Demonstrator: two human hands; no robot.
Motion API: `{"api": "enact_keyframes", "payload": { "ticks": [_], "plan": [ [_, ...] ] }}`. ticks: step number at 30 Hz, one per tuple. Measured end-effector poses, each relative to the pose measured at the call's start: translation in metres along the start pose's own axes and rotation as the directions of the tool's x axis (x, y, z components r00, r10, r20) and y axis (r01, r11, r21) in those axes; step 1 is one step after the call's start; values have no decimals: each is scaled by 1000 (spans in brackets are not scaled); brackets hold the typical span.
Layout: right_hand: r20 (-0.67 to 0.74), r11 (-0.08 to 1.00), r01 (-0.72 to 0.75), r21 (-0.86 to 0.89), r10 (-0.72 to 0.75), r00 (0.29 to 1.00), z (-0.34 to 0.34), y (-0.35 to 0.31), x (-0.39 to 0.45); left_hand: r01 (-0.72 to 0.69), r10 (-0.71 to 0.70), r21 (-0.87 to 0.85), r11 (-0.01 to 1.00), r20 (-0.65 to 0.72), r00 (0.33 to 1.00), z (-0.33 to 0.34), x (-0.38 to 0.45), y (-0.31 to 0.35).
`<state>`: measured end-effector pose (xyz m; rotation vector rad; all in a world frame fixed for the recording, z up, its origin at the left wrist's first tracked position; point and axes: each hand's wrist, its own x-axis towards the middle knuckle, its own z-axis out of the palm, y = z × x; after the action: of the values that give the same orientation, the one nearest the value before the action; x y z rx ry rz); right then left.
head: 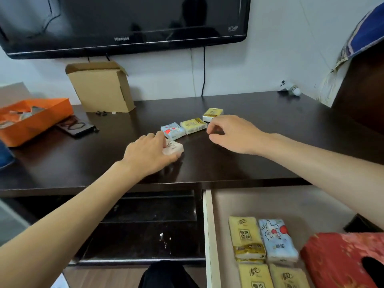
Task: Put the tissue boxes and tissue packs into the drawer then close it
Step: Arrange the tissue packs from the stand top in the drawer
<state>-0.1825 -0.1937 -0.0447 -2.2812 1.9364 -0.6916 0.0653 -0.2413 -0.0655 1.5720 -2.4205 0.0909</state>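
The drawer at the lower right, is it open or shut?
Open: the drawer is pulled out, showing tissue packs and a red tissue box inside.

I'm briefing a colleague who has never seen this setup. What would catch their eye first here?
Two bare arms reach over a dark desk: the left hand covers a pink tissue pack, the right hand hovers by a yellow pack. Below right, an open drawer already holds packs and a red tissue box. A black TV fills the wall above.

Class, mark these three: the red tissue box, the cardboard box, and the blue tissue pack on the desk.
red tissue box (336, 258), head view, patterned top.
cardboard box (99, 93), head view, front face.
blue tissue pack (172, 130), head view, printed top.
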Motion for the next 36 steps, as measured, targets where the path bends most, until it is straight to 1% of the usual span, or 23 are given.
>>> {"api": "enact_keyframes", "payload": {
  "ticks": [3,7,11,13,15,16,18,20,22,24,25,27,29,30,33,36],
  "plan": [
    [78,996,-41,-77,47,996,17,4,48,-1,1,-49,999,9,1000,7,7,-5],
    [153,986,-76,-147,99,983,42,6,96,-58,58,-110,992,-6,998,15,11,-9],
    [200,989,-103,-102,122,972,53,15,117,-80,79,-150,985,-7,997,19,16,-15],
    [207,991,-120,-66,131,970,56,21,118,-85,86,-176,981,-5,996,20,17,-16],
    [207,991,-118,-67,130,970,55,25,115,-96,97,-186,978,-3,995,20,17,-17],
    [206,990,-99,-100,118,971,52,26,112,-101,102,-187,977,-1,995,20,18,-17],
    [191,974,-47,-223,91,977,43,24,101,-111,114,-192,975,7,993,19,18,-17],
    [166,937,-17,-349,79,983,34,20,84,-118,126,-202,972,24,992,17,18,-18],
    [140,901,14,-433,52,989,28,16,61,-112,124,-218,969,41,991,16,17,-17],
    [112,870,79,-487,-27,993,26,13,42,-100,115,-226,969,57,992,14,17,-16],
    [124,856,123,-503,-69,990,24,12,35,-97,114,-220,971,67,991,13,17,-15],
    [236,857,201,-474,-97,967,17,11,31,-92,112,-201,975,91,990,11,16,-13],
    [357,906,226,-359,-91,930,11,13,32,-92,115,-188,978,115,987,9,15,-11],
    [387,929,227,-294,-101,916,9,14,33,-95,118,-182,979,123,985,8,14,-10],
    [388,964,206,-168,-128,913,9,18,33,-99,123,-169,981,136,983,7,11,-7],
    [372,987,146,-73,-109,922,9,19,34,-97,121,-158,983,150,981,6,8,-4]
  ]
}}
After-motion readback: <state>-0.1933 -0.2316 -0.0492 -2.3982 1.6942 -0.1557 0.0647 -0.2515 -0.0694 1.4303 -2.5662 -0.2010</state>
